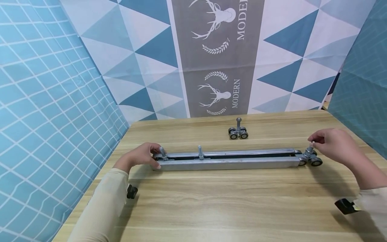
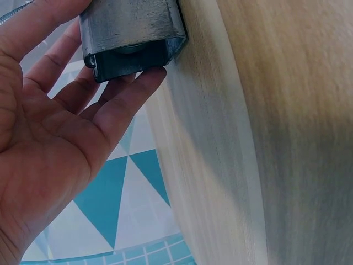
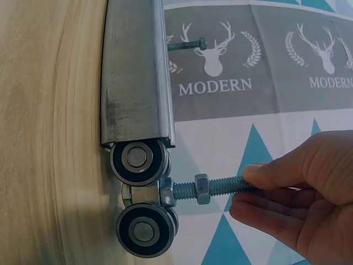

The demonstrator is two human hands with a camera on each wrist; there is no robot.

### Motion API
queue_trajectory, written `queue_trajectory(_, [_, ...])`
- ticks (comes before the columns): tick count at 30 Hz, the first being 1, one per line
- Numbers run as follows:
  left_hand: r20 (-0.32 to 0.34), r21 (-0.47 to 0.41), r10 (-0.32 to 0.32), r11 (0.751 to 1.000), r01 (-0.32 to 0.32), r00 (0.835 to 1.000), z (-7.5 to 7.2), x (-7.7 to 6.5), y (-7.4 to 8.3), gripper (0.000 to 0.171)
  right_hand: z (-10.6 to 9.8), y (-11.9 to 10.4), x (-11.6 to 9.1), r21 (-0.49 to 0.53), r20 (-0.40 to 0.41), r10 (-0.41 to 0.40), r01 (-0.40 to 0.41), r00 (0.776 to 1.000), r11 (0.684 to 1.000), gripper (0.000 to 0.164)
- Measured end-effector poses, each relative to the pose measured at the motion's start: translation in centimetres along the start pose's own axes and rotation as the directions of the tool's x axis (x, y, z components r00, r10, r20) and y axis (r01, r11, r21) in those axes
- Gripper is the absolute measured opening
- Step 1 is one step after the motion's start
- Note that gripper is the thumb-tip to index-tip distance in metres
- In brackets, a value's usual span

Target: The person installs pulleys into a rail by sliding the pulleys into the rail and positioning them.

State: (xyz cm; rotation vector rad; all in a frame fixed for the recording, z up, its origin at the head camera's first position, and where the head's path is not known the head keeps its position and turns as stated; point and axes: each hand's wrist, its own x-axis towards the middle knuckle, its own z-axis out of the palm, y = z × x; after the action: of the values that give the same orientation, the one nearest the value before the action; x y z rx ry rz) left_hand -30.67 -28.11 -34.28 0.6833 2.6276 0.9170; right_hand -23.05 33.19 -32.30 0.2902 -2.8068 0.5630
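Note:
A long steel track lies across the table with its slot facing up. My left hand grips its left end, thumb on the near wall; in the left wrist view, fingers curl by the open end of the track. My right hand pinches the threaded bolt of a four-wheeled roller trolley at the right end. One wheel pair sits at the track's mouth; the other pair is outside. Two bolts stick up from the slot; anything below them is hidden.
Another roller trolley stands on its wheels behind the track, bolt upright. The wooden table meets a patterned cloth at the back. Blue checked cloth hangs along the left, and teal cloth along the right.

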Motion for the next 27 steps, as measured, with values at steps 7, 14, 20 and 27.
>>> queue_trajectory(7, [-0.004, -0.010, -0.009, 1.000, 0.009, 1.000, 0.0, 0.0, 0.0, 0.041, 0.4, -0.5, 0.2, 0.010, 0.018, 0.013, -0.014, 1.000, 1.000, 0.011])
queue_trajectory(14, [-0.002, -0.020, -0.023, 1.000, 0.023, 1.000, 0.1, -0.1, 0.3, 0.041, 0.5, -0.9, 0.5, 0.023, 0.046, 0.004, -0.005, 0.999, 1.000, 0.011])
queue_trajectory(20, [-0.004, -0.022, -0.025, 0.999, 0.025, 1.000, 0.1, -0.5, 1.0, 0.039, 0.7, -1.5, 0.8, 0.027, 0.051, -0.003, 0.001, 0.999, 1.000, 0.011])
queue_trajectory(27, [-0.003, -0.024, -0.012, 1.000, 0.012, 1.000, 0.1, -0.2, 0.2, 0.038, 1.0, -2.0, 1.0, 0.026, 0.051, -0.021, 0.019, 0.999, 0.999, 0.010])
